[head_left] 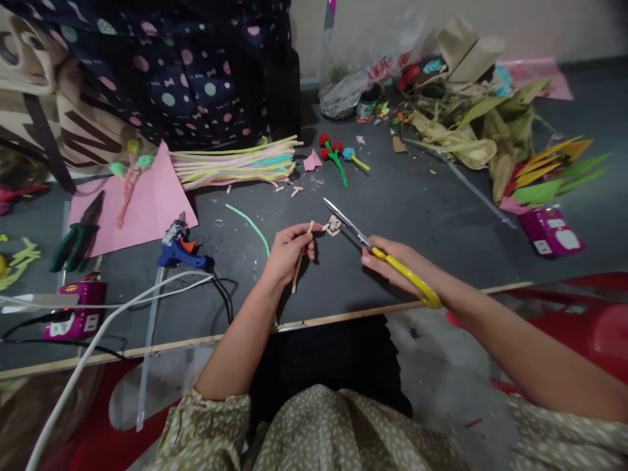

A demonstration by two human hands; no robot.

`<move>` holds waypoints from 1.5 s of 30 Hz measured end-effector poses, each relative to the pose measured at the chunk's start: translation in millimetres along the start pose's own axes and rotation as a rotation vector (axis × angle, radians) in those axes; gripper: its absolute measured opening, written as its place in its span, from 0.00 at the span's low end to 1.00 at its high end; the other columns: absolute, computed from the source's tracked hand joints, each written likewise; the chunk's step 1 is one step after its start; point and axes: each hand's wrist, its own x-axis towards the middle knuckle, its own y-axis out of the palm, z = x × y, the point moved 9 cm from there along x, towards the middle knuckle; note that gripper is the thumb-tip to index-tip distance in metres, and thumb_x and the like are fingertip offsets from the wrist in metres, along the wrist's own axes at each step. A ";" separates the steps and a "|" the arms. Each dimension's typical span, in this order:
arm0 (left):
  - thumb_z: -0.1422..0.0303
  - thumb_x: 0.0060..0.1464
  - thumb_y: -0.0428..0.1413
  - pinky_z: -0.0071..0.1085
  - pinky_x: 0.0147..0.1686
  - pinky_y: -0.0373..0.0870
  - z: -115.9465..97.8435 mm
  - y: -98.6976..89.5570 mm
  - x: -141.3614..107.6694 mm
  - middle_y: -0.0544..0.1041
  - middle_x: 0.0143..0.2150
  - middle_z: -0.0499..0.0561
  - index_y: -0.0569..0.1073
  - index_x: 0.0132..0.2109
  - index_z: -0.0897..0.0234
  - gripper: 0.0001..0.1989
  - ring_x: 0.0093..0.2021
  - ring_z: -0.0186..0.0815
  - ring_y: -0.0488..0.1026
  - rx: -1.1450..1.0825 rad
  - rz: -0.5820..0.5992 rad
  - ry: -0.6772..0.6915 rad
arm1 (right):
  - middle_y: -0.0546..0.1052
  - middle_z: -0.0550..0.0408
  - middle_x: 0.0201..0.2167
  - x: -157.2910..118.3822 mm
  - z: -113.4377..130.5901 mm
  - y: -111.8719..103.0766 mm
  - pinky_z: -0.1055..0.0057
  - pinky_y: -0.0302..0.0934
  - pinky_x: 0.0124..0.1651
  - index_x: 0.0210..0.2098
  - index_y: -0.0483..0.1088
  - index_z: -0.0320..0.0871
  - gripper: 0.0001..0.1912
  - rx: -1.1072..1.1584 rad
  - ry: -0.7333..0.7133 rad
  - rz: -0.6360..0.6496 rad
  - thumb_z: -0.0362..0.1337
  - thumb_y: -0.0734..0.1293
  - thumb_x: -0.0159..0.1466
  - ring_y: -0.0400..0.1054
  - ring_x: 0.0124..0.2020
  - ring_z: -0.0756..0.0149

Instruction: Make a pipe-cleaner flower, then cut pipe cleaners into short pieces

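My left hand [290, 252] pinches a thin beige strip [297, 271] whose tip rises above the fingers. Just right of its fingertips, short cut beige pieces [333, 226] lie in a small pile on the dark table [417, 196]. Yellow-handled scissors [408, 273] are in my right hand [392, 261], their blades pointing up and left, beyond the pile, and looking nearly closed. The blades do not touch the strip. A green stem [252, 224] lies left of my left hand.
At the left are a blue glue gun [182, 255], green pliers [78, 239], pink paper [140, 203] and cables. Bundled pipe cleaners [235, 162] and red pom-pom flowers [334, 154] lie farther back. Dried husks [490, 137] and a purple box [552, 232] stand right.
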 end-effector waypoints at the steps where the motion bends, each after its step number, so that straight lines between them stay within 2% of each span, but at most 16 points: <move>1: 0.72 0.50 0.60 0.23 0.22 0.66 -0.7 0.0 -0.3 0.70 0.21 0.44 0.77 0.43 0.70 0.12 0.19 0.25 0.66 -0.001 -0.002 0.007 | 0.66 0.59 0.27 -0.2 0.3 -0.4 0.72 0.56 0.33 0.36 0.61 0.46 0.14 -0.011 -0.013 -0.011 0.50 0.59 0.66 0.61 0.28 0.68; 4: 0.71 0.47 0.64 0.25 0.25 0.72 -4.9 -1.9 -0.9 0.73 0.24 0.46 0.76 0.42 0.70 0.13 0.22 0.26 0.70 -0.033 -0.030 0.051 | 0.67 0.59 0.28 -1.0 0.2 0.1 0.71 0.57 0.35 0.35 0.60 0.46 0.14 -0.055 -0.039 -0.034 0.50 0.59 0.66 0.61 0.29 0.68; 8: 0.70 0.45 0.66 0.25 0.25 0.74 -6.4 -4.6 -1.2 0.74 0.25 0.46 0.73 0.36 0.69 0.13 0.24 0.28 0.74 -0.051 -0.062 0.056 | 0.67 0.59 0.27 -2.0 -1.2 5.7 0.71 0.55 0.33 0.35 0.59 0.47 0.14 -0.086 -0.038 -0.007 0.50 0.60 0.66 0.60 0.27 0.68; 14: 0.64 0.45 0.67 0.24 0.22 0.73 -5.9 -1.7 -2.7 0.71 0.22 0.43 0.70 0.33 0.67 0.15 0.22 0.28 0.73 -0.039 -0.045 0.023 | 0.66 0.61 0.24 -2.4 0.2 10.2 0.72 0.52 0.30 0.35 0.61 0.47 0.13 -0.111 -0.016 -0.008 0.50 0.61 0.65 0.58 0.25 0.69; 20: 0.62 0.44 0.67 0.23 0.22 0.73 -7.9 3.4 -3.5 0.71 0.22 0.44 0.71 0.33 0.68 0.16 0.22 0.27 0.73 -0.028 -0.007 0.041 | 0.67 0.60 0.25 -1.9 5.9 14.0 0.72 0.53 0.30 0.35 0.61 0.48 0.12 -0.137 0.002 0.024 0.49 0.61 0.64 0.58 0.24 0.69; 27: 0.62 0.41 0.69 0.24 0.23 0.74 -6.6 7.4 -3.6 0.72 0.22 0.45 0.71 0.32 0.68 0.18 0.22 0.28 0.73 -0.037 0.032 0.062 | 0.68 0.60 0.25 -1.0 10.0 13.9 0.72 0.53 0.30 0.35 0.60 0.48 0.12 -0.152 0.002 0.037 0.49 0.61 0.64 0.57 0.24 0.69; 45: 0.61 0.38 0.70 0.23 0.20 0.72 0.5 7.2 -3.8 0.73 0.20 0.47 0.72 0.31 0.70 0.20 0.20 0.29 0.73 -0.011 0.021 -0.002 | 0.70 0.58 0.25 1.3 13.7 14.8 0.71 0.51 0.29 0.35 0.62 0.47 0.12 -0.193 0.011 0.030 0.49 0.62 0.64 0.58 0.23 0.69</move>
